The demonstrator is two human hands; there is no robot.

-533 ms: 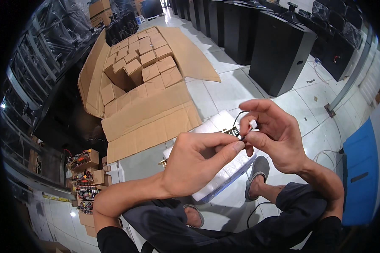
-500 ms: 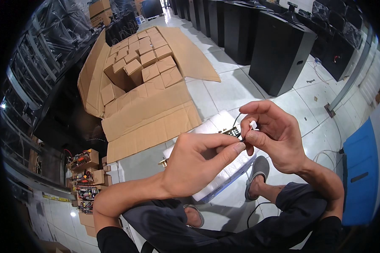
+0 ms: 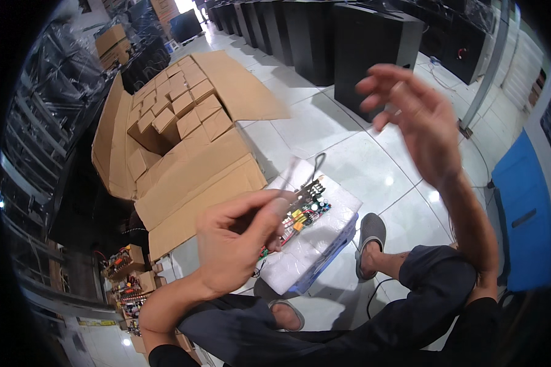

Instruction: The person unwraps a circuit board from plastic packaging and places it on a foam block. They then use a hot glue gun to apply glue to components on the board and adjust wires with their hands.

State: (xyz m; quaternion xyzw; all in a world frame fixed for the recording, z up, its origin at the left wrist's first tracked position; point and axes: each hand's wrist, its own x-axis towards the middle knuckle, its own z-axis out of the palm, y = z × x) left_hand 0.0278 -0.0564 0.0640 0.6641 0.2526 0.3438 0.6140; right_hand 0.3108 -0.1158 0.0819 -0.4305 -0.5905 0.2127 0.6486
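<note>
My left hand [image 3: 242,235] is closed in a pinch on a thin dark cable [image 3: 287,174], which smears upward from the fingertips; its end is too blurred to read. Beneath that hand lies a circuit board [image 3: 303,214] with yellow, green and white parts and a dark finned strip along one edge. The board rests on a white foam block [image 3: 294,269], partly hidden by the hand. A dark wire loop [image 3: 319,161] stands up at the board's far end. Up to the right, away from the board, my right hand [image 3: 413,119] is raised, motion-blurred, its fingers apart.
A blue base [image 3: 324,260] supports the foam between my feet. Beyond it stands an open carton [image 3: 196,177] packed with small brown boxes. Tall black cabinets [image 3: 373,55] line the back right. More circuit boards [image 3: 128,281] sit at lower left; a blue panel [image 3: 523,220] stands at right.
My right hand has left the cable and the small white connector at my left fingertips, swinging up and away. My left hand has shifted left, exposing more of the board. The whole view has also shifted.
</note>
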